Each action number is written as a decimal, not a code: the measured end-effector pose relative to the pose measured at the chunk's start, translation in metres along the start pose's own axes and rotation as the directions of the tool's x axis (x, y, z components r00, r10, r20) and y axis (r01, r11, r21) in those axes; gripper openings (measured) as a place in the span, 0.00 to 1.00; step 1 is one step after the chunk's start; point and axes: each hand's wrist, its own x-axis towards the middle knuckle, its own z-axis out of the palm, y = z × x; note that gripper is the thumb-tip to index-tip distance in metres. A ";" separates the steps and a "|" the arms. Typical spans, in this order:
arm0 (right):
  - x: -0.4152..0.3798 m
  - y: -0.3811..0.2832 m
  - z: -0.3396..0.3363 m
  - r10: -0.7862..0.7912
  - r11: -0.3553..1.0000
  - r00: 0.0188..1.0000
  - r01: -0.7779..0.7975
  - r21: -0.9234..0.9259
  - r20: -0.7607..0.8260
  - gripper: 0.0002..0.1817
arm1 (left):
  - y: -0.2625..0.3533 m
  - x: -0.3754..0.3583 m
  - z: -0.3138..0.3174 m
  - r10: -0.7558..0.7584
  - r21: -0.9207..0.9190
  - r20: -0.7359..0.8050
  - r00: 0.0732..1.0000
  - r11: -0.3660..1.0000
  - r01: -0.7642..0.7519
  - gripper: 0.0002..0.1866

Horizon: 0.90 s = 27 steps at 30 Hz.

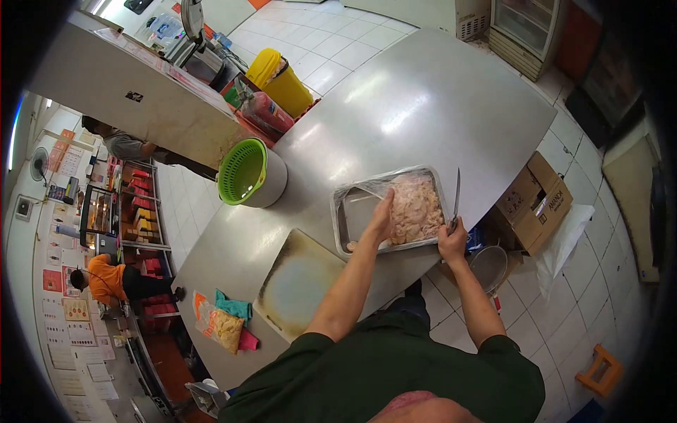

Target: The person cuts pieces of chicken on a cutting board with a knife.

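Observation:
A metal tray (337,222) lined with clear plastic lies on the steel table, with a heap of pale raw meat (417,210) in its right part. My left hand (381,213) is at the left side of the meat, over the tray; its fingers are pressed together, and what they hold, if anything, is hidden. At the tray's right edge, my right hand (452,238) is closed round the handle of a knife (458,190), whose blade points away from me. Left of the tray lies a stained cutting board (300,282).
A green basket (242,171) sits in a pale bucket beyond the board. A bag of yellowish food (223,327) and cloths (234,305) lie at the left. A cardboard box (539,201) and a strainer (488,268) are right of the table. Two people are at the far left.

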 end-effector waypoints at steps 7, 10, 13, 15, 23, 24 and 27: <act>-0.001 0.000 0.000 -0.014 1.000 1.000 0.014 0.003 -0.025 0.07 | 0.042 -0.064 -0.019 0.369 0.945 -0.026 0.929 0.313 -0.098 0.44; -0.001 -0.006 -0.001 -0.010 1.000 1.000 0.010 -0.003 -0.029 0.07 | 0.039 -0.085 -0.044 0.239 0.959 -0.281 0.930 0.023 0.283 0.42; 0.003 -0.008 0.001 -0.010 1.000 1.000 0.010 -0.018 -0.028 0.07 | 0.033 -0.074 -0.044 -0.086 0.947 -0.318 0.944 -0.061 0.314 0.44; 0.003 -0.004 -0.001 0.005 0.999 1.000 -0.006 -0.053 -0.001 0.08 | 0.035 -0.062 -0.040 -0.146 0.942 -0.313 0.938 0.076 0.326 0.45; 0.002 -0.004 0.004 0.014 1.000 1.000 -0.014 -0.025 -0.022 0.11 | -0.006 -0.040 -0.001 -0.209 -0.096 -0.023 0.978 0.974 0.206 0.44; 0.002 -0.002 0.005 -0.017 0.999 0.998 0.016 -0.037 -0.054 0.12 | -0.014 -0.033 0.006 -0.186 -0.258 0.083 0.979 0.945 0.202 0.44; 0.000 0.063 0.002 -0.358 0.914 0.931 0.365 -0.178 0.073 0.15 | -0.049 0.002 -0.008 -0.146 -0.107 0.318 0.937 0.976 0.189 0.45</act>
